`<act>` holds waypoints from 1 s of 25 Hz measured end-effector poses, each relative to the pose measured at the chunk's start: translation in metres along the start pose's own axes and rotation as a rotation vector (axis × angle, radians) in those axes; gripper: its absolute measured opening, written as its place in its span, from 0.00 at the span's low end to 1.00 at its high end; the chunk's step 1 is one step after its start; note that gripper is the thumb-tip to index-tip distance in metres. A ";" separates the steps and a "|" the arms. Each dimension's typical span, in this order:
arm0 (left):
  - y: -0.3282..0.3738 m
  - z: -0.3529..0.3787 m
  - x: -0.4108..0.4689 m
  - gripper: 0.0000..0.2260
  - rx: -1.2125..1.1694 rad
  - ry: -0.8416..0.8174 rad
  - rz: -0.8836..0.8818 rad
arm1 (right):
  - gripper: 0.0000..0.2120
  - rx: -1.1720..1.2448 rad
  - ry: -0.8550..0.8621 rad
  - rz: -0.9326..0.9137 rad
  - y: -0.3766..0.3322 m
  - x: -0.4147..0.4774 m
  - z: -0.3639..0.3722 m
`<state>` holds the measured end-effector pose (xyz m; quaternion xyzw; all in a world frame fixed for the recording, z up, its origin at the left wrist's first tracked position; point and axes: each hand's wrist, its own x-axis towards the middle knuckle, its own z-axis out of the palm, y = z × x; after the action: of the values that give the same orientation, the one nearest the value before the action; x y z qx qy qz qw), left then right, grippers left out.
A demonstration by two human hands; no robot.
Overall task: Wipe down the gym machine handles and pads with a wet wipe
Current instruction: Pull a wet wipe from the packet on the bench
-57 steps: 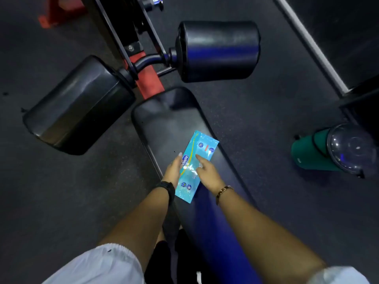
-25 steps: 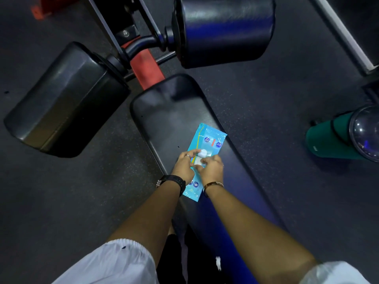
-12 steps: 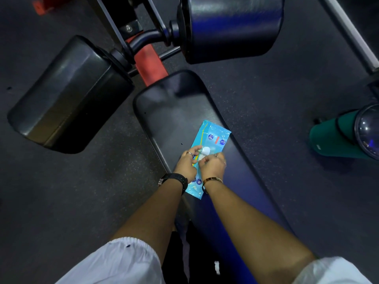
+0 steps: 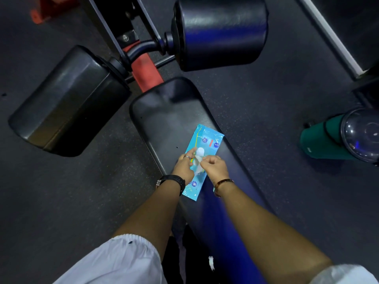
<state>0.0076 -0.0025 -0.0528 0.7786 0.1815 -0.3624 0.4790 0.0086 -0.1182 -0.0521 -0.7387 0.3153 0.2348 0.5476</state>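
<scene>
more white wet wipe (image 4: 199,152) shows than before, drawn from the blue pack (image 4: 210,140) at frame centre on the bench pad (image 4: 164,111). left hand (image 4: 183,169) grips the blue pack, right hand (image 4: 215,168) pinches the wet wipe. it should be light, limp, damp; better take one corner.

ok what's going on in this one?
A person is getting a wipe out, with no wiping under way. The blue wipe pack lies on the black bench pad. The left hand grips the pack while the right hand pinches a white wipe that is partly out of it. Neither hand touches the roller pads.
</scene>
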 end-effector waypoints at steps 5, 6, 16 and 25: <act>0.002 0.004 -0.003 0.38 -0.009 0.001 0.052 | 0.15 0.264 -0.078 0.103 -0.004 -0.009 -0.004; 0.003 0.006 -0.002 0.37 -0.030 0.013 0.049 | 0.15 0.300 -0.060 0.100 -0.005 -0.009 -0.005; 0.036 -0.019 -0.017 0.11 -0.391 0.213 -0.087 | 0.08 0.441 -0.022 0.059 -0.060 -0.028 -0.026; 0.103 -0.059 -0.055 0.06 -0.639 0.314 0.070 | 0.06 0.489 -0.131 -0.100 -0.128 -0.063 -0.025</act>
<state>0.0592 0.0038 0.0675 0.6414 0.3304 -0.1465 0.6767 0.0570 -0.1030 0.0833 -0.5824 0.2896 0.1716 0.7400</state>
